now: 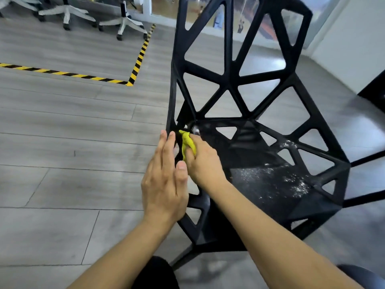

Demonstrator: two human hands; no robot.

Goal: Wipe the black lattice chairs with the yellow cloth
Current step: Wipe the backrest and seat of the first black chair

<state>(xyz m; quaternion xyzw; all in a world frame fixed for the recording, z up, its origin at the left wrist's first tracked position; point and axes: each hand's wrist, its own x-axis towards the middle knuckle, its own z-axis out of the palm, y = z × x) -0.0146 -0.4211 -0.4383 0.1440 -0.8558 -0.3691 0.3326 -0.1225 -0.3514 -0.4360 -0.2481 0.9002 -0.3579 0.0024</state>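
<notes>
A black lattice chair (235, 80) with triangular openings stands in front of me, backrest at the far side, seat towards the lower right. White dusty specks lie on the seat (270, 180). My right hand (203, 161) grips a bunched yellow cloth (187, 142) against the seat's left rear corner, where the seat meets the backrest. My left hand (165, 180) is beside it with straight fingers, fingertips touching the chair's left edge, holding nothing.
Grey plank floor spreads to the left, marked by yellow-black hazard tape (137, 63). White office chair bases (123, 22) stand at the far left back. A white wall (354, 42) and a dark object (375, 90) are on the right. A dark knee (156, 274) shows below.
</notes>
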